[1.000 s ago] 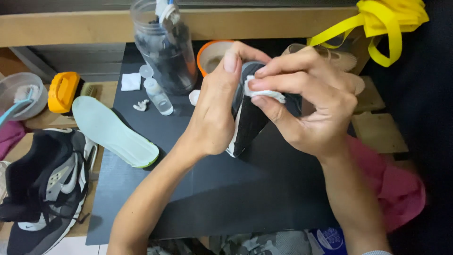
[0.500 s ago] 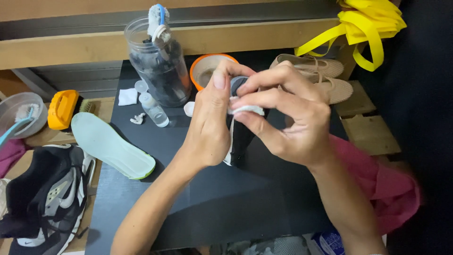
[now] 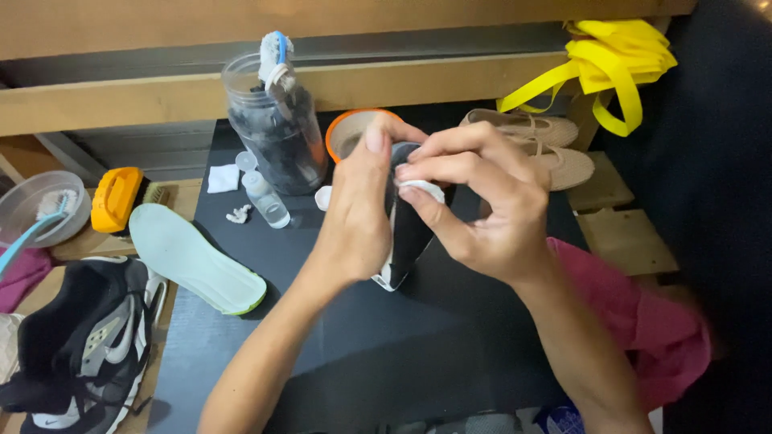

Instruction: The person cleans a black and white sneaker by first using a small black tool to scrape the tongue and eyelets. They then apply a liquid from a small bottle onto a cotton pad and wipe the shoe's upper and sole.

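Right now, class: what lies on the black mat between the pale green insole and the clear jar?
In the head view, between the insole and the jar lie a small clear bottle and a crumpled white scrap.

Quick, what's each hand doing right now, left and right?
Left hand: closed around the black shoe, holding it upright.
Right hand: fingers pinched on a small white pad, pressed against the shoe.

**Bare hands, bare forearms**

Two hands, left (image 3: 354, 217) and right (image 3: 482, 213), both uncovered. No gloves, rings, watch or sleeves visible along either forearm. Short, plain, unpainted fingernails. Slender fingers. Pink fabric showing beneath the right forearm, possibly clothing.
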